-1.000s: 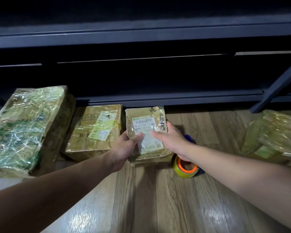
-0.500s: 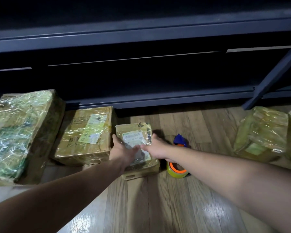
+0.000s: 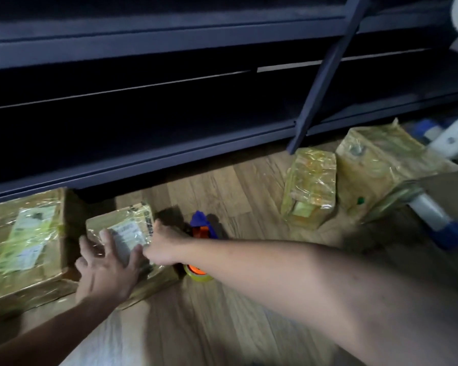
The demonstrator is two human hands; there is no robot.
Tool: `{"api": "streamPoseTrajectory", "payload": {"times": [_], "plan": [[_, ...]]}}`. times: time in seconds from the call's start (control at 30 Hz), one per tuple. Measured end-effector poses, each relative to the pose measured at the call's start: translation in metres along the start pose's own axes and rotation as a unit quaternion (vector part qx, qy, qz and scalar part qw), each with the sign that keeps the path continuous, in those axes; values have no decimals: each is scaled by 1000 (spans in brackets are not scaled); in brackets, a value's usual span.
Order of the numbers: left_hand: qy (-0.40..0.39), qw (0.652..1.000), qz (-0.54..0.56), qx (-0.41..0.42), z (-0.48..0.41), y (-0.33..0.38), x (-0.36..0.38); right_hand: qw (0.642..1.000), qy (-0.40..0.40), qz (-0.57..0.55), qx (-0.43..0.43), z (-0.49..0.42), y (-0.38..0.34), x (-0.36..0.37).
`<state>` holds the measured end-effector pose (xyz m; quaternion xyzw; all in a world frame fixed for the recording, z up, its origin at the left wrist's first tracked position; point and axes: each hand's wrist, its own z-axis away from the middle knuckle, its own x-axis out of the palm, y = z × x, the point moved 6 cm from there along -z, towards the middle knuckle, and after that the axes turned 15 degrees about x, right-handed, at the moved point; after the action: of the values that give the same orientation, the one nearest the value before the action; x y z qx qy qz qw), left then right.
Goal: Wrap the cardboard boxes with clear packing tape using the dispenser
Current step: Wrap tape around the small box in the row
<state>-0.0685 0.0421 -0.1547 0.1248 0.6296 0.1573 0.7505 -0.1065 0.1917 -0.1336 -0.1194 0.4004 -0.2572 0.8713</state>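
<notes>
Item 1: small taped box (image 3: pixel 127 231), on the floor (image 3: pixel 222 313). Left hand (image 3: pixel 106 270) lies flat on its top, fingers spread; right hand (image 3: pixel 161 247) at its right edge, grasp unclear. Dispenser (image 3: pixel 202 229) just right of box, beneath the right arm (image 3: pixel 275 273): careless withdrawal may topple it.

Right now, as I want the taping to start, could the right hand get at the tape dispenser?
Probably yes. The tape dispenser lies on the floor just beside the right hand, partly under that wrist, nothing between them; the hand need only let go of the small box.
</notes>
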Motion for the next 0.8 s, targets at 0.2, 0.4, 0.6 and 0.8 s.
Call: {"api": "streamPoseTrajectory", "payload": {"times": [0.2,0.4,0.6,0.8], "plan": [[-19,981,-144,127,-16,21,8,997,63,-18,-29,4,9,-21],[-13,983,-124,138,-17,14,11,938,343,27,35,7,59,-119],[-35,984,-119,126,-15,17,9,851,456,14,262,6,168,-221],[-38,983,-123,128,-14,14,10,825,327,-100,450,23,263,-237]]}}
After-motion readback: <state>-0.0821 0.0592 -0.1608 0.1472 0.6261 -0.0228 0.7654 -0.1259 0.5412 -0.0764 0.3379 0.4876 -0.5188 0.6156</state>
